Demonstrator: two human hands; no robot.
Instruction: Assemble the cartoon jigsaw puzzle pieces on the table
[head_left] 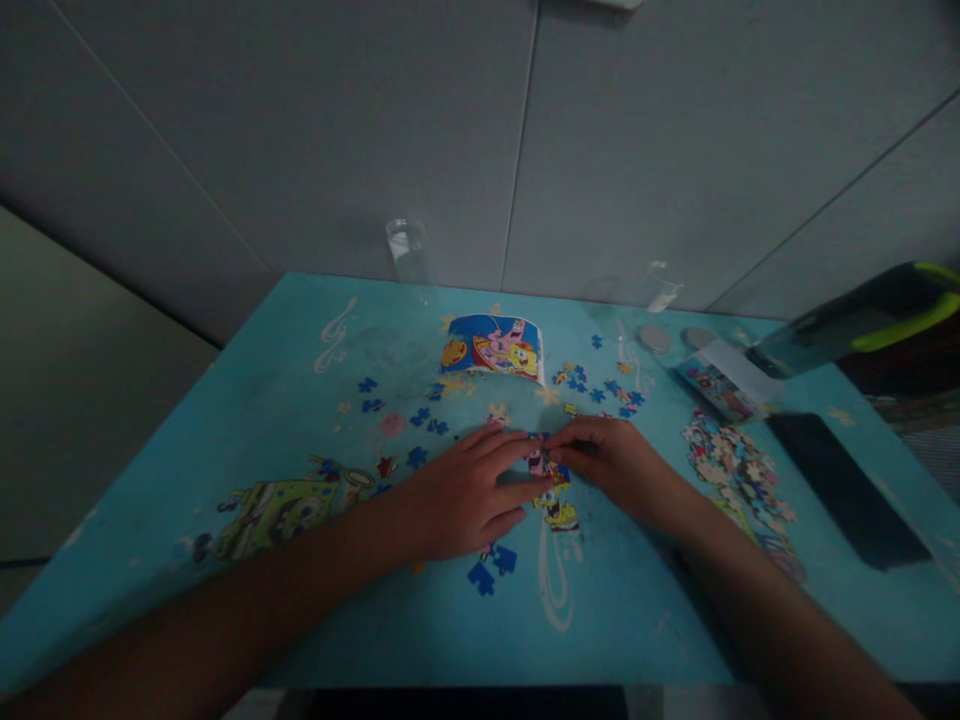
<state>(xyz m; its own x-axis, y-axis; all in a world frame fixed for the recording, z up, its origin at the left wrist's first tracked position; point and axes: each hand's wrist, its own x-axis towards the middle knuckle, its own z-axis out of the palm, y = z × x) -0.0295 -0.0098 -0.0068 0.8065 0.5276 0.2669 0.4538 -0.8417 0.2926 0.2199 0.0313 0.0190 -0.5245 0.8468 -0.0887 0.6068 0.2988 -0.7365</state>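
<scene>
My left hand (466, 490) lies flat on the blue table (315, 620), fingers stretched out and resting on a small joined cluster of puzzle pieces (556, 500). My right hand (611, 462) meets it from the right, its fingertips pinched on a piece at the cluster's top edge. Loose blue puzzle pieces (491, 570) lie just below my left hand, and more are scattered beyond both hands (420, 420).
A cartoon reference picture (495, 346) lies curled at the back centre. A heap of unsorted pieces (739, 475) sits at the right, next to a dark phone (844, 485). A clear tube (409, 252) stands at the back, another (664, 287) lies tilted, with round lids (655, 338) nearby.
</scene>
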